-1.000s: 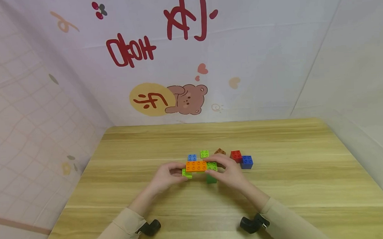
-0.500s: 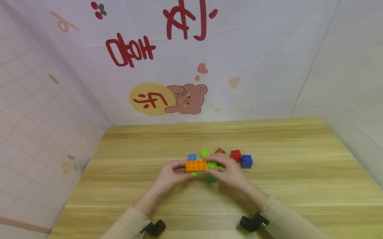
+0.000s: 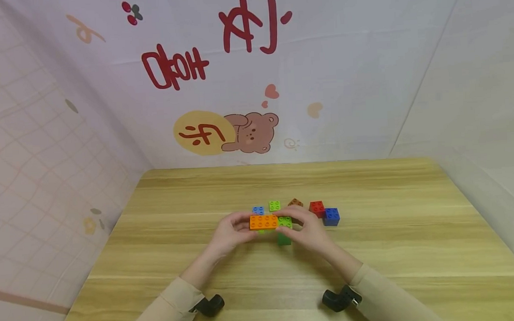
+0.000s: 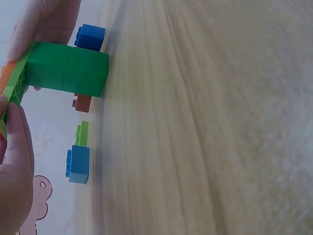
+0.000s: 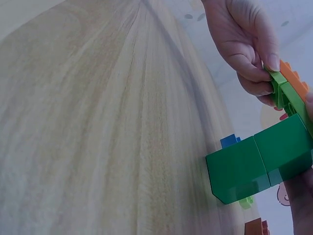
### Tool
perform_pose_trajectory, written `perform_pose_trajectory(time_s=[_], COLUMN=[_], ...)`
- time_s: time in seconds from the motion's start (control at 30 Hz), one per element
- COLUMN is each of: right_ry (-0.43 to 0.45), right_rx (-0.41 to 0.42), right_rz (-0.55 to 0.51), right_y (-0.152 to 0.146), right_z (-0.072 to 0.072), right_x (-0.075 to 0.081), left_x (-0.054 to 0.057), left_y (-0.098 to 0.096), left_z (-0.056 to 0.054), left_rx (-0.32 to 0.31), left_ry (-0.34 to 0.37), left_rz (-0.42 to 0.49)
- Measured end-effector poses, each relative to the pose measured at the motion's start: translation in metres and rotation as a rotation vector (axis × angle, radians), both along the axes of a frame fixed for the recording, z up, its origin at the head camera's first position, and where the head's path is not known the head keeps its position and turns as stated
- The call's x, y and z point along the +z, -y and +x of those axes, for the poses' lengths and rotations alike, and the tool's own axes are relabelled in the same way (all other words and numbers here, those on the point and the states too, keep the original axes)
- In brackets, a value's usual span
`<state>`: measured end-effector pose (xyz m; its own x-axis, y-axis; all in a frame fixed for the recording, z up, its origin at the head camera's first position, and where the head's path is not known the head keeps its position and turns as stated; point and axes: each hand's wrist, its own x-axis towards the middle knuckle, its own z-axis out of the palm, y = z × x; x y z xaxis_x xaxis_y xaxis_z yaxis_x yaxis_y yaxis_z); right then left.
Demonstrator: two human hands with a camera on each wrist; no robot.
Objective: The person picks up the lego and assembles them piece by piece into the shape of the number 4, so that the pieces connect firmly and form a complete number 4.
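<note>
My right hand point(image 3: 310, 229) grips a built stack of toy building bricks from its right side. An orange eight-stud brick point(image 3: 263, 222) lies across its top, left of a lime brick point(image 3: 285, 222). Two dark green bricks point(image 4: 67, 68), one above the other, form the column beneath. The left hand point(image 3: 230, 234) pinches a small lime brick point(image 5: 278, 95) with thumb and fingers, under the orange brick's left end. That small brick meets the underside of the lime layer point(image 5: 293, 96); whether it is fastened, I cannot tell. From above it is mostly hidden.
Behind the hands on the wooden table point(image 3: 263, 281) stand a light blue brick point(image 3: 258, 210), a lime brick point(image 3: 274, 205), a brown brick point(image 3: 295, 202), a red brick point(image 3: 316, 209) and a dark blue brick point(image 3: 331, 216). A printed cloth point(image 3: 344, 78) hangs behind the table.
My left hand has moved slightly right and away from me, bringing the small lime brick from beside the orange brick to beneath it. The right hand and the stack stay almost still.
</note>
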<state>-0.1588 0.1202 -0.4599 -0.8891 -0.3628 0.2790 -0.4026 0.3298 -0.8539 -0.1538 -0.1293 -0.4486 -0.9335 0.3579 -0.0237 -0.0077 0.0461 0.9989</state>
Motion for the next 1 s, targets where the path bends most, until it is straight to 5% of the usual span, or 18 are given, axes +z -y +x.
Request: perform_pose_trajectory(time_s=[0.37,1.0], right_ry=[-0.001,-0.071], right_rx=[-0.001,0.017], right_rz=[0.012,0.022], right_y=[0.001,0.0], right_z=[0.002,-0.002], right_x=[0.005,-0.001], left_x=[0.002,0.011], left_y=[0.001,-0.006], left_z=[-0.003,-0.003], left_rx=[-0.039,0.02], left_ry=[0.011,0.065], left_rz=[0.071,0.046])
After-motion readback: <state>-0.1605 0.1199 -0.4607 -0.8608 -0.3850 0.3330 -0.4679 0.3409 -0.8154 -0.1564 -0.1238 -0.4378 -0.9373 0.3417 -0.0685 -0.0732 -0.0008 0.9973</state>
